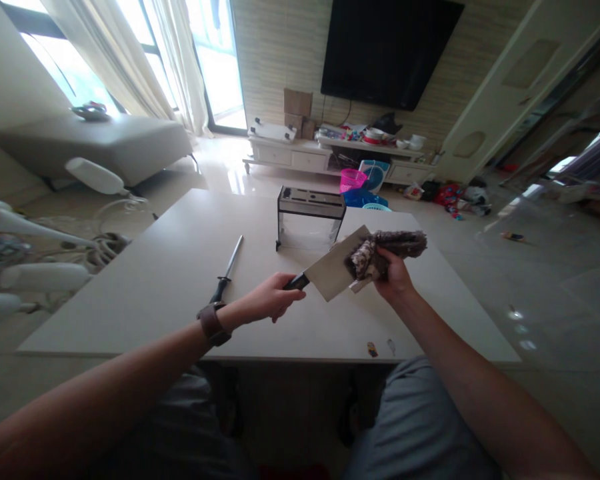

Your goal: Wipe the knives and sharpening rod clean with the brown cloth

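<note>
My left hand [276, 297] is closed round the black handle of a cleaver [334, 268], whose broad blade points up and to the right above the table. In my right hand [394, 273] is a bunched brown-and-white cloth [370, 259], pressed against the far end of the blade and covering part of it. A honing steel [229, 267] with a dark handle lies on the white table [180, 267], beyond my left wrist. Behind the cleaver stands a clear box with a dark top frame [311, 202].
Two small scraps, one a colourful sticker [373, 349], lie near the table's front edge. Past the table are a pink basket [353, 180], a low white cabinet [290, 157] with bowls and boxes, and a wall television [387, 50]. White chairs [45, 277] stand at the left.
</note>
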The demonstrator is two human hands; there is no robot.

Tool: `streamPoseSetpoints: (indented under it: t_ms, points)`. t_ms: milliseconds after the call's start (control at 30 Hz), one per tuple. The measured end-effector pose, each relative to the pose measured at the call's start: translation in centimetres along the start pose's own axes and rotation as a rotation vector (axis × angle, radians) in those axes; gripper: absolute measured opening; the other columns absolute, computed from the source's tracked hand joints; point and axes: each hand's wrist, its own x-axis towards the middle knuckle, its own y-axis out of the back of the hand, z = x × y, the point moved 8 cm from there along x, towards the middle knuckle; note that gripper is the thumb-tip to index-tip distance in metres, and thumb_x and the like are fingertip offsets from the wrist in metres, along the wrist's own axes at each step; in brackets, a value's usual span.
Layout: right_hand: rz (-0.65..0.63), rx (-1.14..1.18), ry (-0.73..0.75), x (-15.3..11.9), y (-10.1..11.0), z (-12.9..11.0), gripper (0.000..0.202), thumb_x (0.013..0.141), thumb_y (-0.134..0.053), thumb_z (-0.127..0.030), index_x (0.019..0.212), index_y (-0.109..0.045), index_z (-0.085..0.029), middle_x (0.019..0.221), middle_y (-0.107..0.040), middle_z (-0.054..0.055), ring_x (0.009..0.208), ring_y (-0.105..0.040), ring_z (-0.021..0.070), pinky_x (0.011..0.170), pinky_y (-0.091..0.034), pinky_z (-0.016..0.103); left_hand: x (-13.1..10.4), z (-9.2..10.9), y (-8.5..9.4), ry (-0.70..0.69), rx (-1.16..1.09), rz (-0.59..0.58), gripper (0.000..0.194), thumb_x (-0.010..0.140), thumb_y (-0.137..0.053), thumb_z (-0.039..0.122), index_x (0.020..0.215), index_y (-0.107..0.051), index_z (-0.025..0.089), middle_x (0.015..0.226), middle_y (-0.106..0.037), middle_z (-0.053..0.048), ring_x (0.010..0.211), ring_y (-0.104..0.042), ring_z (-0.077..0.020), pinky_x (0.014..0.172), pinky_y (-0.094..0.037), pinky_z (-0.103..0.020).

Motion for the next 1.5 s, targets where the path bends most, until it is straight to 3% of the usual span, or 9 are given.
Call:
streamPoseSetpoints:
  t_ms: [200, 467, 733, 1033, 1300, 1500]
  points:
    - [-0.070, -0.021, -0.069, -1.2, -1.7, 0.5, 0.013, 0.071, -0.073, -0.018, 0.083, -0.074, -0.023, 0.084, -0.080, -0.002, 0.078, -0.074, 0.0187, 0.081, -0.063, 0.032, -0.2, 0.8, 0.3, -0.035, -0.049, 0.065, 0.018, 0.084, -0.064, 0.030, 0.080, -0.050, 0.019, 0.048, -0.046, 0.010, 0.033, -0.043, -0.0077, 0.032, -0.034, -0.017]
    - [-0.154, -0.072, -0.200, -3.8, -3.7, 3.6, 0.023, 0.064, -0.079, -0.013, 0.086, -0.076, -0.019, 0.086, -0.080, 0.000, 0.075, -0.075, 0.0185, 0.078, -0.063, 0.030, 0.2, 0.2, -1.0, -0.063, -0.057, 0.051, 0.016, 0.084, -0.062, 0.026, 0.082, -0.047, 0.020, 0.045, -0.046, 0.011, 0.033, -0.044, -0.0083, 0.031, -0.033, -0.016]
    - [-0.138, -0.042, -0.134, -3.2, -3.8, 2.6, 0.023, 0.063, -0.077, -0.009, 0.084, -0.077, -0.018, 0.083, -0.080, 0.000, 0.072, -0.074, 0.0174, 0.074, -0.062, 0.028, 0.6, 0.4, -0.9, -0.059, -0.024, 0.039, 0.014, 0.084, -0.060, 0.023, 0.082, -0.046, 0.020, 0.044, -0.046, 0.010, 0.033, -0.045, -0.0085, 0.032, -0.034, -0.016]
    - [-0.098, -0.060, -0.136, -2.9, -2.1, 3.3, 0.021, 0.064, -0.076, -0.008, 0.083, -0.076, -0.018, 0.080, -0.080, 0.000, 0.068, -0.074, 0.0172, 0.069, -0.063, 0.028, 1.0, -0.5, -0.7, -0.028, 0.046, 0.024, 0.016, 0.086, -0.061, 0.027, 0.084, -0.047, 0.020, 0.045, -0.046, 0.010, 0.035, -0.046, -0.0094, 0.033, -0.037, -0.018]
    - [-0.079, -0.046, -0.070, -1.5, -0.8, 1.1, 0.019, 0.068, -0.074, -0.008, 0.083, -0.076, -0.019, 0.084, -0.080, 0.000, 0.071, -0.075, 0.0174, 0.073, -0.064, 0.029, 1.5, -0.1, -1.4, -0.028, 0.119, -0.001, 0.018, 0.086, -0.062, 0.033, 0.089, -0.051, 0.019, 0.050, -0.048, 0.008, 0.039, -0.050, -0.0112, 0.035, -0.040, -0.020]
    - [-0.034, -0.051, -0.070, -1.4, -0.2, 1.2, 0.018, 0.067, -0.073, -0.008, 0.082, -0.076, -0.017, 0.082, -0.080, 0.000, 0.069, -0.074, 0.0153, 0.071, -0.063, 0.025, 1.9, -0.5, -1.5, -0.025, 0.108, 0.000, 0.018, 0.087, -0.062, 0.031, 0.089, -0.050, 0.018, 0.049, -0.048, 0.009, 0.038, -0.048, -0.0102, 0.035, -0.039, -0.019]
